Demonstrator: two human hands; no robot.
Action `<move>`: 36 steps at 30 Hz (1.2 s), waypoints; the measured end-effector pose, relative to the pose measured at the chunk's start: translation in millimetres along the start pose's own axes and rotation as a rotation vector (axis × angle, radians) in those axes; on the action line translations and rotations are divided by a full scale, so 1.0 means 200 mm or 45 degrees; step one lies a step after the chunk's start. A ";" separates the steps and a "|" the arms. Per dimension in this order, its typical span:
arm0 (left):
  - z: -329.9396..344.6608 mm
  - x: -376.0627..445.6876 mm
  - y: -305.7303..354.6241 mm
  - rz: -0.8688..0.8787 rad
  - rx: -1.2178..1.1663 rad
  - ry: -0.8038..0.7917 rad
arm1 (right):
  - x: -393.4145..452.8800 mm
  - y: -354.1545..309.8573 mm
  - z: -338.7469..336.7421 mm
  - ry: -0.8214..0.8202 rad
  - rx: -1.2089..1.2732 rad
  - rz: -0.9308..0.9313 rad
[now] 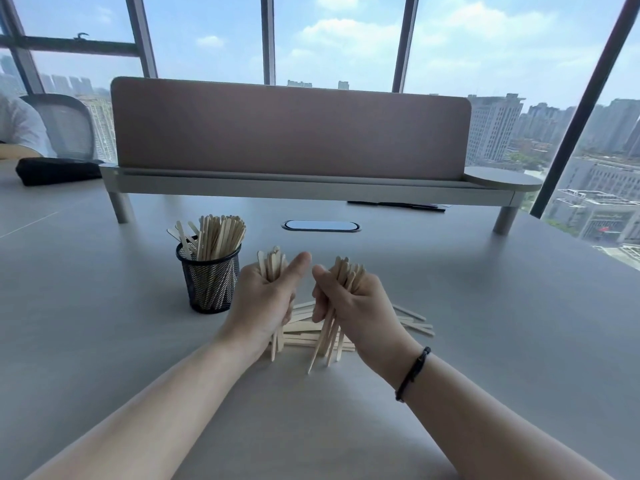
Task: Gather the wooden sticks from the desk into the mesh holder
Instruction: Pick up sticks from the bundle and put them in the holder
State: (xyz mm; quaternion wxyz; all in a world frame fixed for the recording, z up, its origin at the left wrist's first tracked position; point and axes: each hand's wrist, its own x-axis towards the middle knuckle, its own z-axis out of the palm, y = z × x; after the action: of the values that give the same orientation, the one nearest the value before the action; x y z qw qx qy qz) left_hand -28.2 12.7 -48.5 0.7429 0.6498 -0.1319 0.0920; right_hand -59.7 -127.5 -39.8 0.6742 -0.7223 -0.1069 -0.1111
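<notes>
Wooden sticks (271, 263) stand bundled in the left hand (265, 299); right hand (349, 299) fingers (320, 308) clamp another bundle above the pile (414, 325) on the grey desk (104, 323), mesh holder (209, 282) left, windows behind.

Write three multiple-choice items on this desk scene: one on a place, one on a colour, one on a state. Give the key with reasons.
1. Where does the mesh holder stand?
A. left of the left hand
B. right of the right hand
C. on the shelf

2. What colour is the wristband?
A. red
B. black
C. white

3. What are the hands doing?
A. resting flat
B. each gripping a bundle of sticks
C. lifting the holder

Key: 1 A, the holder is beside the left hand's outer side. 2 B, a dark band circles the right wrist. 3 B, the left bundle and right bundle poke up from curled fingers.
</notes>
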 end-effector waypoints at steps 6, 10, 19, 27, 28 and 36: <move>-0.04 0.01 0.03 0.100 -0.016 -0.085 | 0.00 -0.01 0.01 0.051 0.139 -0.053; -0.02 0.00 0.03 0.101 0.062 -0.069 | 0.01 -0.01 0.00 0.023 0.213 0.070; -0.02 -0.02 0.05 -0.085 -0.035 -0.068 | 0.03 -0.03 0.02 0.026 0.286 0.226; -0.21 0.04 0.18 -0.077 -0.359 0.140 | 0.21 -0.18 0.25 0.000 0.487 0.284; -0.25 0.06 0.19 -0.067 -0.414 0.178 | 0.25 -0.22 0.30 -0.023 0.478 0.254; -0.53 0.15 0.26 -0.011 -0.690 0.462 | 0.60 -0.44 0.72 0.084 0.477 0.058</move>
State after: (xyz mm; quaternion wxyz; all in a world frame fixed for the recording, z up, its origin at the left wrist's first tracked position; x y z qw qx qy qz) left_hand -8.1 124.7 -2.4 0.9006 0.4019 -0.0144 0.1647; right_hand 29.9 22.3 71.0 0.8023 -0.5824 -0.0872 -0.0976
